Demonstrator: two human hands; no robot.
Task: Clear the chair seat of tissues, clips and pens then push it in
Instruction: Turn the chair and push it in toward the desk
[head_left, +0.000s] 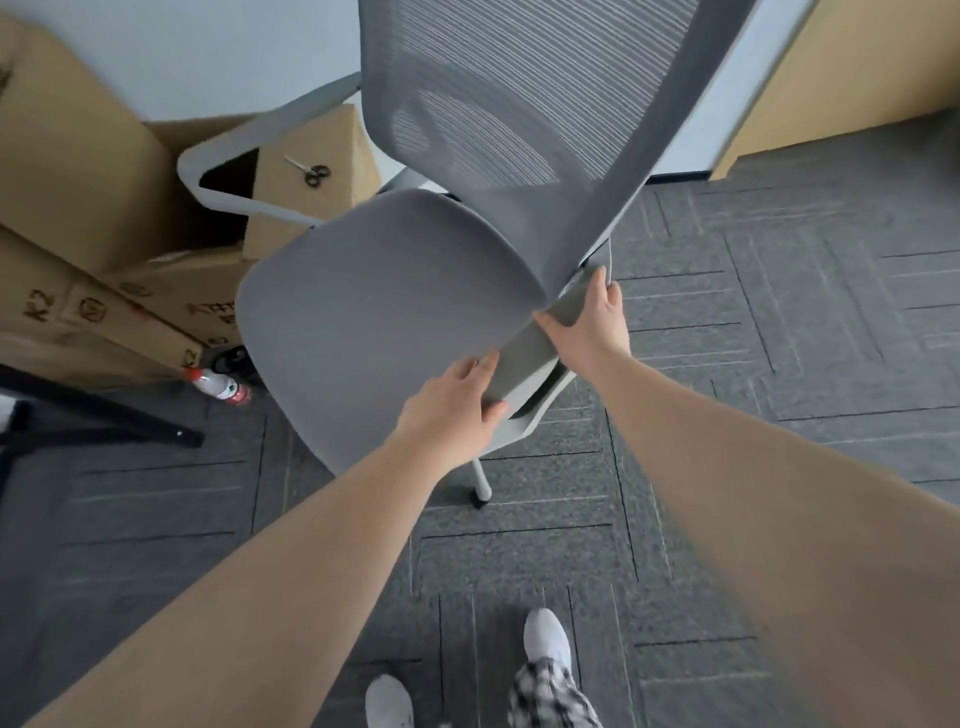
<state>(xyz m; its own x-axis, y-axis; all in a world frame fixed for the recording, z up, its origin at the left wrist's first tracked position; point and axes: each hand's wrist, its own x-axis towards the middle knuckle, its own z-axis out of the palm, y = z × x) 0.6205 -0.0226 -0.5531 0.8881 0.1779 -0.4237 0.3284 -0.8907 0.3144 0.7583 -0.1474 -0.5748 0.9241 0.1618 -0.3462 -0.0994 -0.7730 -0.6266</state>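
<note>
Grey carpet tiles (753, 332) under chair (384, 312), cardboard boxes (72, 171) alongside.

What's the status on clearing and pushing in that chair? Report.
Done: the chair seat shows no tissues, clips or pens. In hand: the left hand and right hand both grip the armrest at the seat's near side. Left: pushing it in; no desk is in view.
</note>
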